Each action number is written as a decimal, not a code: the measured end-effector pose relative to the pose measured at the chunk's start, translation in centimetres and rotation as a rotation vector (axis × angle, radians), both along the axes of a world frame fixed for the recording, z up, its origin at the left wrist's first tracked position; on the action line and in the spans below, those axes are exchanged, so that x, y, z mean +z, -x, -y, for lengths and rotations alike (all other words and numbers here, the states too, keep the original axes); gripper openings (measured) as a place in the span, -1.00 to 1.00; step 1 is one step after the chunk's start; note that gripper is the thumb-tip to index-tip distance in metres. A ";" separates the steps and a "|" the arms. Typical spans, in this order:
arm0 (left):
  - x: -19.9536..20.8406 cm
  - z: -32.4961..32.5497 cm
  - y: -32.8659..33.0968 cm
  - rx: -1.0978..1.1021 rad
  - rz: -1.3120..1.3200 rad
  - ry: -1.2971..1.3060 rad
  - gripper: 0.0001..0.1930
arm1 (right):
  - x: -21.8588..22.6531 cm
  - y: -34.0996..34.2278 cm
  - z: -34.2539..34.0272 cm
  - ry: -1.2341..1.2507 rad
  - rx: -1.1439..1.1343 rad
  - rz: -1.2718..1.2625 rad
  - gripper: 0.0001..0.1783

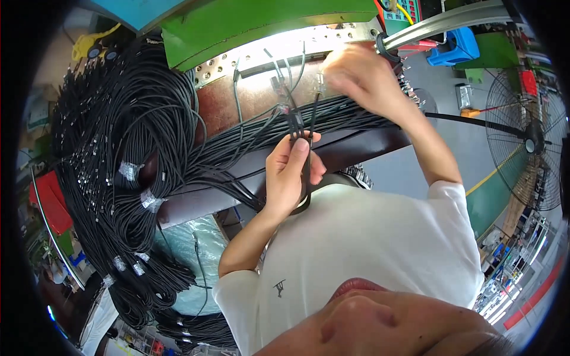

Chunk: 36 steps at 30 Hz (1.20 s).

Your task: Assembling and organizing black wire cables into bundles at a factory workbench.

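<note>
Several black cables (307,163) with clear-ended connectors are gripped upright in my left hand (286,175), its thumb pressed across them. Their connector ends (292,113) stick up past the fingers toward the lit strip of the bench. To the right, my right hand (367,80) is raised under the bright light, close to a single cable's clear connector (320,83). Glare and motion smear its fingertips, so whether it touches that connector is not visible. A long bundle of black cables (225,145) runs along the bench behind my left hand.
A big heap of coiled black cables (142,95) hangs over the bench's left side, some tied with clear wrap. The green machine edge (267,26) and a perforated metal strip (214,70) border the back. A floor fan (530,145) and blue stool (454,47) stand right.
</note>
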<state>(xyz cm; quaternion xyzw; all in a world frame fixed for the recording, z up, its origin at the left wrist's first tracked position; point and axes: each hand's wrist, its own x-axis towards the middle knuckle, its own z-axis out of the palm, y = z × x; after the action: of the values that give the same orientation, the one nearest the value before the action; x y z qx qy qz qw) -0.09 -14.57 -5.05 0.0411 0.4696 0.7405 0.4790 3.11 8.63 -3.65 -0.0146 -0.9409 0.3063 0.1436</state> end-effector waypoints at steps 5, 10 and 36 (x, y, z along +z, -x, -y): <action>0.0 -0.9 -0.9 -0.034 0.085 0.031 -0.73 | -6.7 4.9 -1.3 -0.453 -0.040 -0.120 -0.65; -0.4 -0.6 -1.3 -0.007 0.102 0.063 -0.74 | -4.7 0.2 -0.7 -0.227 0.008 -0.095 -0.83; 0.1 0.0 -0.5 0.037 0.220 -0.016 -0.76 | -2.8 1.3 3.7 -0.274 0.279 -0.201 -0.83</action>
<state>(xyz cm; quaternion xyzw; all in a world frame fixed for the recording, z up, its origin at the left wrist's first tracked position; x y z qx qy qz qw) 0.37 -14.57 -5.00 -0.0454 0.4087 0.7530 0.5137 1.86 4.93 -6.49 0.1660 -0.9475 0.1925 0.1938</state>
